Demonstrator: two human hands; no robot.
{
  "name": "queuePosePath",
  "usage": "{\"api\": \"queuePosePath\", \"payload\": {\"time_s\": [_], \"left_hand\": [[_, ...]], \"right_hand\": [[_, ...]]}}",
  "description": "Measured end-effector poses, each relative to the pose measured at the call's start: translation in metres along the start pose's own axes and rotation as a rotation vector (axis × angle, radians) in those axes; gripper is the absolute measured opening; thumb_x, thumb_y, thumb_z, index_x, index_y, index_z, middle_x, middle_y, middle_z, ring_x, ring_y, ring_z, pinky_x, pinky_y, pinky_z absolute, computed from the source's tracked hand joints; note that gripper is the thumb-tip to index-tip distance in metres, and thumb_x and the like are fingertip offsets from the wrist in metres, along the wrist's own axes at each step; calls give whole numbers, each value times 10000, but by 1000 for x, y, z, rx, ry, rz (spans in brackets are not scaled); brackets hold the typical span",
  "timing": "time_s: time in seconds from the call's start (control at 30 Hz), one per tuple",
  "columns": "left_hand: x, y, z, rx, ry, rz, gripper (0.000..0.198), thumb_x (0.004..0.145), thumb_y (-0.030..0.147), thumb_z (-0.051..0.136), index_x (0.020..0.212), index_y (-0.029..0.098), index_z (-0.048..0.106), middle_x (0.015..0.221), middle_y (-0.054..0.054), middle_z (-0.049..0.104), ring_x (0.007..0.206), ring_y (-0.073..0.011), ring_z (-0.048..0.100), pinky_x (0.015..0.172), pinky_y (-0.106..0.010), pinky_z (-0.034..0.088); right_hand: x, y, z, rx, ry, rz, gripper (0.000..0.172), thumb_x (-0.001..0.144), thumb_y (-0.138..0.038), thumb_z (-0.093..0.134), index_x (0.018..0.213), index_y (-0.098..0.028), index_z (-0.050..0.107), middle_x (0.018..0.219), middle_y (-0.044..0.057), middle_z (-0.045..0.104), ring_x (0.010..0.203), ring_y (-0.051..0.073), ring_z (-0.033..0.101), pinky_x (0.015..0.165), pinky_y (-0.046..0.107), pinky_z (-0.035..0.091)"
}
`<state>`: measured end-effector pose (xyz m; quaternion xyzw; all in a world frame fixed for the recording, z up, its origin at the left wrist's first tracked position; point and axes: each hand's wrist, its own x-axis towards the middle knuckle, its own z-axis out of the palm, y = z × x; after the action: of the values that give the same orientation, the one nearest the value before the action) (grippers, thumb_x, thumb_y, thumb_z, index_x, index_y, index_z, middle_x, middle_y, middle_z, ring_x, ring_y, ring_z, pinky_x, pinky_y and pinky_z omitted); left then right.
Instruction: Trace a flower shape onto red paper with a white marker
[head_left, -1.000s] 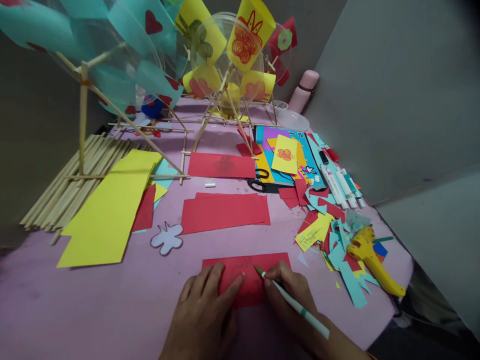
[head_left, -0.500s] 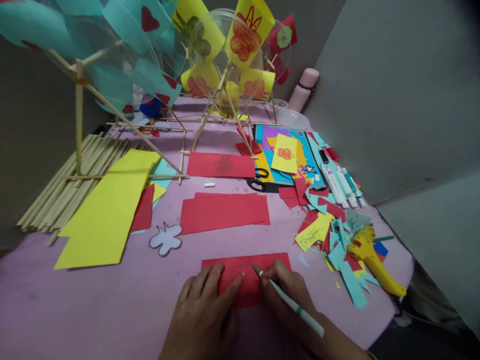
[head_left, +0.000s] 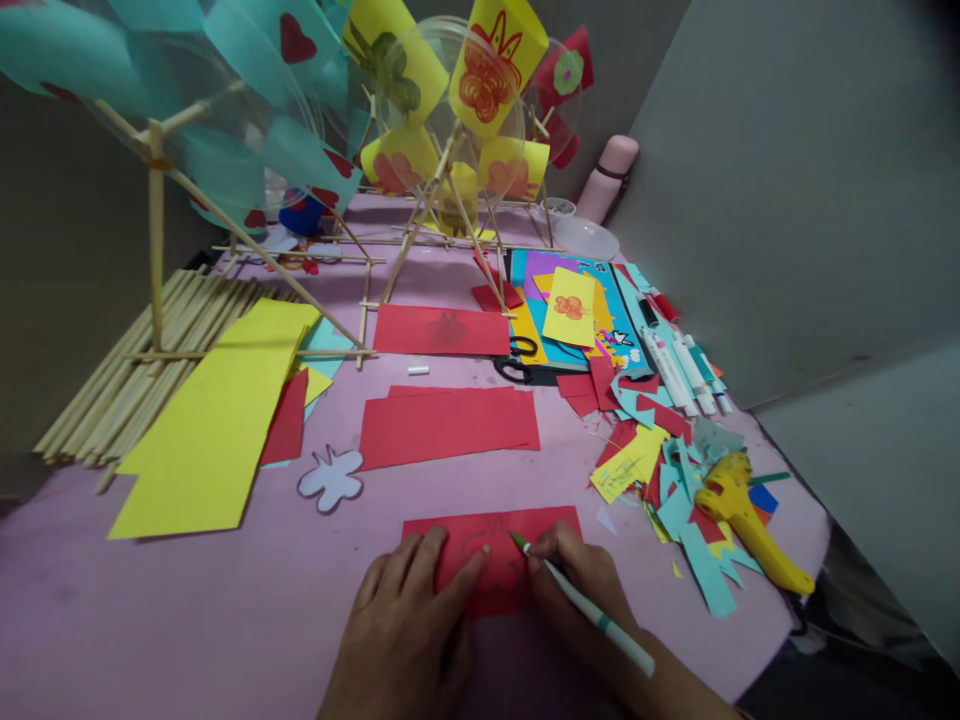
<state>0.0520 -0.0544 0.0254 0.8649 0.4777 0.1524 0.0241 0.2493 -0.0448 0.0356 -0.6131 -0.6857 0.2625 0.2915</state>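
A red paper strip lies at the front of the table, with a faint butterfly outline on it. My left hand rests flat on its left part, fingers apart. In my right hand is a white marker, pinched near its green tip, which points at the upper right of the outline. A white butterfly cutout lies to the left. Farther back are stacked red strips and a red strip bearing a dark butterfly.
Yellow sheets and wooden sticks are at left. Paper scraps, a yellow glue gun and markers lie at right. Black-handled scissors lie by a colourful book. Stick frames with paper wheels stand behind.
The marker tip and my right hand have shifted slightly to the right over the red strip. My left hand stays in the same place.
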Motion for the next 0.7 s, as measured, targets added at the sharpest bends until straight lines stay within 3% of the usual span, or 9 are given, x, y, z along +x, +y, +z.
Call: {"api": "queuePosePath", "payload": {"time_s": [0.43, 0.7], "left_hand": [[1, -1, -2, -10, -14, -6, 485, 762, 189, 514, 1227, 325, 540, 1173, -103, 547, 1019, -285, 512, 805, -408, 441], [1, -1, -2, 8, -4, 2, 489, 758, 182, 517, 1227, 321, 535, 1174, -102, 530, 1012, -277, 500, 803, -407, 445]], "right_hand": [[-2, 2, -4, 182, -41, 106, 121, 803, -232, 403, 683, -233, 419, 472, -87, 363, 379, 101, 344, 375, 206, 249], [-2, 2, -5, 270, -41, 162, 105, 783, -229, 432, 678, -231, 423, 474, -94, 354, 382, 100, 331, 386, 209, 241]]}}
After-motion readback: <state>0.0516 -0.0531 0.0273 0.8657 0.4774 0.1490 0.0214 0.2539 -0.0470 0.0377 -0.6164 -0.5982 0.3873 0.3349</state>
